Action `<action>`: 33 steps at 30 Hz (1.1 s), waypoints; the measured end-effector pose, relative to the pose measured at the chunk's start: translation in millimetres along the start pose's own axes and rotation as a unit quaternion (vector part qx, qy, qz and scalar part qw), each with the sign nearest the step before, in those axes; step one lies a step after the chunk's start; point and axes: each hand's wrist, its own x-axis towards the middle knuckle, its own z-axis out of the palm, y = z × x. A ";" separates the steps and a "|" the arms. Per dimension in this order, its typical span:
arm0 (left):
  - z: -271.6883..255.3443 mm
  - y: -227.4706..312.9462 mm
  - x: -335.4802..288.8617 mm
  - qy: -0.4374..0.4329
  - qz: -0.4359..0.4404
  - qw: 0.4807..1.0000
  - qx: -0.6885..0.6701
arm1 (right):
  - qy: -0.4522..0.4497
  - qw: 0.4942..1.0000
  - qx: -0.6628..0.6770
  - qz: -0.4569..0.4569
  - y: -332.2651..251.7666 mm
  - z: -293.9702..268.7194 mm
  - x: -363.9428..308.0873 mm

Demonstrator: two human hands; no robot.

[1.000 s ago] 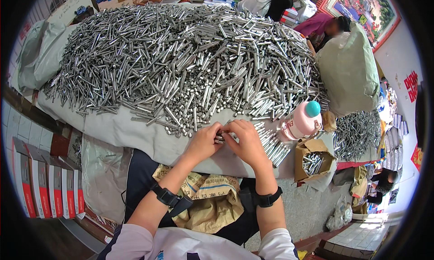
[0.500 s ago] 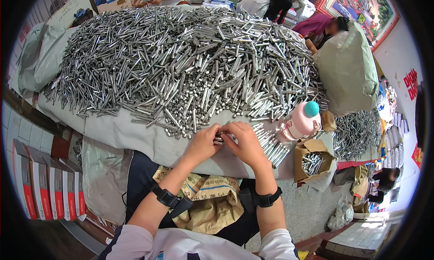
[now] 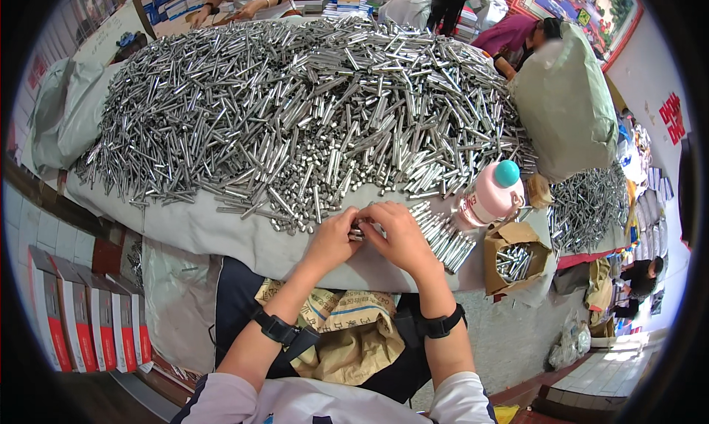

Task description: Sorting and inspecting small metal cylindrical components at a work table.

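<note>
My left hand (image 3: pixel 334 238) and my right hand (image 3: pixel 399 236) meet at the near side of the cloth-covered table. Between their fingertips are small shiny metal pieces (image 3: pixel 357 233), partly covered by the fingers; their exact form cannot be made out. Just beyond lies a cluster of short metal cylinders (image 3: pixel 295 202), at the foot of a big heap of slim metal tubes (image 3: pixel 244 99). To the right of my right hand, finished-looking metal tubes (image 3: pixel 445 239) lie side by side in a slanted row.
A pink bottle with a teal cap (image 3: pixel 487 195) stands right of the row, beside an open cardboard box (image 3: pixel 543 256) holding metal tubes. Pale sacks (image 3: pixel 565 103) flank the heap. Red-and-white boxes (image 3: pixel 74 313) stand at lower left. Other people work across the table.
Both hands stay together over the same spot, with only slight finger movement. The view shifts a little. Across the table, a person's hands have moved left and apart.
</note>
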 end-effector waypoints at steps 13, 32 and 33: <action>2.9 -2.5 -0.1 0.000 0.000 1.000 0.024 | -0.003 1.000 -0.006 -0.001 1.7 -2.0 -1.2; -0.4 -0.5 0.1 -0.007 0.006 1.000 0.011 | -0.016 1.000 0.008 0.003 1.5 -4.6 2.0; -0.9 -0.3 0.1 -0.006 0.007 1.000 0.009 | -0.015 1.000 0.015 0.004 1.0 -5.4 2.3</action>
